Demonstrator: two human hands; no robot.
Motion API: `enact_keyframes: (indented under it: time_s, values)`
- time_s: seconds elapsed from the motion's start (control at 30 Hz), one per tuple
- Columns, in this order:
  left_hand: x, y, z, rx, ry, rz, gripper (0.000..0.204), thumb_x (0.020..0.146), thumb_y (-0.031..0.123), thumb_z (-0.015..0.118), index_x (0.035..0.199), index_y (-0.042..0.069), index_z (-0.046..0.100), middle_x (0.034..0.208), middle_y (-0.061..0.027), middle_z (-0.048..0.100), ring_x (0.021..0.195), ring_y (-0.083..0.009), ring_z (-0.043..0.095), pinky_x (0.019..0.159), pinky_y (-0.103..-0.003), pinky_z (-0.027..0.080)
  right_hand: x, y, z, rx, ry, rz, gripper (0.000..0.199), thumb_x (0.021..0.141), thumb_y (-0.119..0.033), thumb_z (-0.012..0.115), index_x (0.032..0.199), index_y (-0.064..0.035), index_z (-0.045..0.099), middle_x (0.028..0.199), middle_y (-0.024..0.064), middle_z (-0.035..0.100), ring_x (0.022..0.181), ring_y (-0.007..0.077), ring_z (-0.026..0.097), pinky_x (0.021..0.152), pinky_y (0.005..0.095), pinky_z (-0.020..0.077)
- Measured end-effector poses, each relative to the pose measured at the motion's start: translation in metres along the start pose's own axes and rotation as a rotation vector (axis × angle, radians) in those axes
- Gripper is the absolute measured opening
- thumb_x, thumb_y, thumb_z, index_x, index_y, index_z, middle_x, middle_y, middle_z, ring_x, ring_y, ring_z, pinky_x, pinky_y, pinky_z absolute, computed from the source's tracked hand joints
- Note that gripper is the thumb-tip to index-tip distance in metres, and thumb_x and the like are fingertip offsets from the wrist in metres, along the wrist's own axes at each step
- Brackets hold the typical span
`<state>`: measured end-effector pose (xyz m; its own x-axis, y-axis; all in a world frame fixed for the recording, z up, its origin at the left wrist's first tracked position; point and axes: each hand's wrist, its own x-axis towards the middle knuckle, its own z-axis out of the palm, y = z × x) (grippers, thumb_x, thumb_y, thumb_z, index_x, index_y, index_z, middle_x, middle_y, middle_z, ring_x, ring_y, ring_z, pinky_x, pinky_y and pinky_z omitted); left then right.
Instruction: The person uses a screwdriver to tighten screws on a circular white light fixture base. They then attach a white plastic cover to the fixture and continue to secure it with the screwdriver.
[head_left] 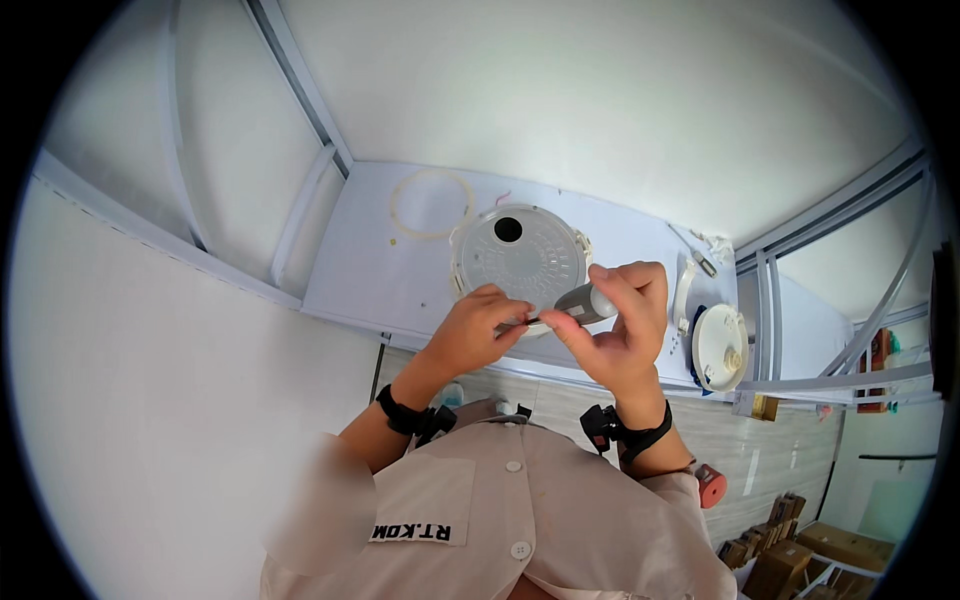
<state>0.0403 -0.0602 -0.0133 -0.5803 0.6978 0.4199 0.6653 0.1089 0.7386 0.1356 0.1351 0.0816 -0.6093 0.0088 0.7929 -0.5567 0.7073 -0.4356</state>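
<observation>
The right hand (618,322) grips a grey screwdriver (583,301) while the left hand (478,328) pinches its tip. Held above the round lid (520,255), a small part could slip from the fingers

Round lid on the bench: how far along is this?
Done: round lid lies flat on the white bench. In hand: right hand holds a grey screwdriver; left hand pinches its tip. Left: loose ring gasket and a second white round part lie apart, untouched.
</observation>
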Motion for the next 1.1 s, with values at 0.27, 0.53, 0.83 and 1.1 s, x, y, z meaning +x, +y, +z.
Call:
enact_keyframes:
  time_s: [0.27,0.53,0.83,1.1]
  values:
    - [0.001,-0.002,0.000,0.007,-0.003,0.013,0.028,0.083,0.001,0.082,0.110,0.005,0.075,0.091,-0.0061,0.076,0.088,-0.0271,0.069,0.078,-0.040,0.057,0.017,-0.002,0.004,0.278,-0.070,0.092,0.071,0.079,-0.015,0.095,0.143,-0.0012,0.066,0.111,0.0129,0.063,0.094,0.0250,0.063,0.076,0.0341,0.0544]
    - [0.001,-0.001,-0.001,-0.006,-0.003,0.020,0.030,0.082,0.000,0.081,0.111,0.005,0.075,0.093,-0.0068,0.077,0.089,-0.0277,0.069,0.078,-0.040,0.058,0.011,-0.005,0.008,0.082,0.025,-0.025,0.067,0.082,-0.013,0.091,0.143,-0.0017,0.065,0.122,0.0182,0.066,0.103,0.0298,0.067,0.082,0.0370,0.0572]
    - [0.001,0.000,-0.002,0.008,-0.025,0.006,0.034,0.081,0.001,0.083,0.114,0.005,0.075,0.095,-0.0060,0.077,0.090,-0.0274,0.069,0.082,-0.040,0.058,0.005,0.000,-0.001,-0.061,-0.042,-0.035,0.065,0.090,-0.009,0.082,0.151,-0.0016,0.060,0.138,0.0218,0.063,0.119,0.0364,0.067,0.097,0.0397,0.0570]
    - [0.000,-0.002,0.000,0.007,0.005,0.022,0.032,0.082,0.004,0.084,0.113,0.005,0.075,0.092,-0.0056,0.077,0.088,-0.0269,0.069,0.079,-0.040,0.057,0.012,-0.007,0.006,0.310,-0.045,0.127,0.062,0.085,-0.017,0.091,0.141,-0.0035,0.068,0.127,0.0172,0.063,0.106,0.0299,0.066,0.087,0.0373,0.0566]
